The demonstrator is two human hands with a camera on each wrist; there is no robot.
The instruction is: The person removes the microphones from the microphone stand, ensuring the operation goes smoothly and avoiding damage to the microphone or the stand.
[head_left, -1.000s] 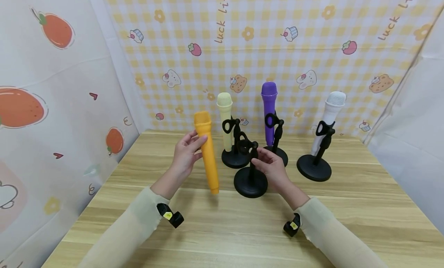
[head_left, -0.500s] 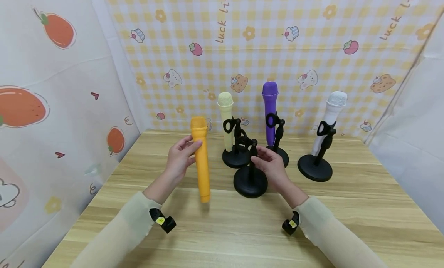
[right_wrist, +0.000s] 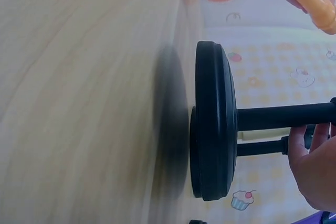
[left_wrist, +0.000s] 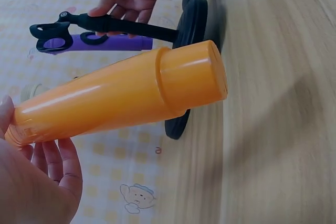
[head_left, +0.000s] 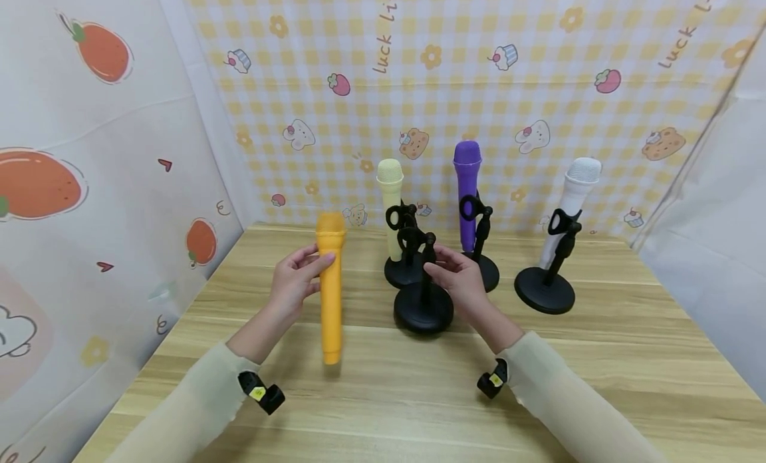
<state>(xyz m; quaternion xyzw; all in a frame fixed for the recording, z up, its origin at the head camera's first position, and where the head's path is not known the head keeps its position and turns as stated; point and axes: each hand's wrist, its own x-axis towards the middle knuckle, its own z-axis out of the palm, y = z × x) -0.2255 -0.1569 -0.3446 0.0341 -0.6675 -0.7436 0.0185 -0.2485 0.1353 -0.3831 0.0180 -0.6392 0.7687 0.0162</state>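
My left hand (head_left: 291, 283) pinches an orange microphone (head_left: 331, 297) between thumb and fingers, head up and its lower end above the table. In the left wrist view the microphone's plain butt end (left_wrist: 194, 74) points towards the wood. The post of a black desktop microphone stand (head_left: 423, 308) is held by my right hand (head_left: 461, 277), to the right of the microphone. Its round base (right_wrist: 215, 119) looks slightly off the table in the right wrist view, with a shadow beside it. The ring clip (head_left: 410, 238) on top holds nothing.
Behind stand a pale yellow microphone (head_left: 391, 190), a purple microphone (head_left: 467, 177) and a white microphone (head_left: 577, 183), each at a black stand. The wooden table (head_left: 383, 410) meets a checked cloth backdrop (head_left: 335, 130); a white cloth (head_left: 137, 183) hangs at the left.
My left hand has moved left and nearer with the orange microphone, which now hangs more upright. My right hand has shifted slightly left with the black stand. The microphones behind stay put.
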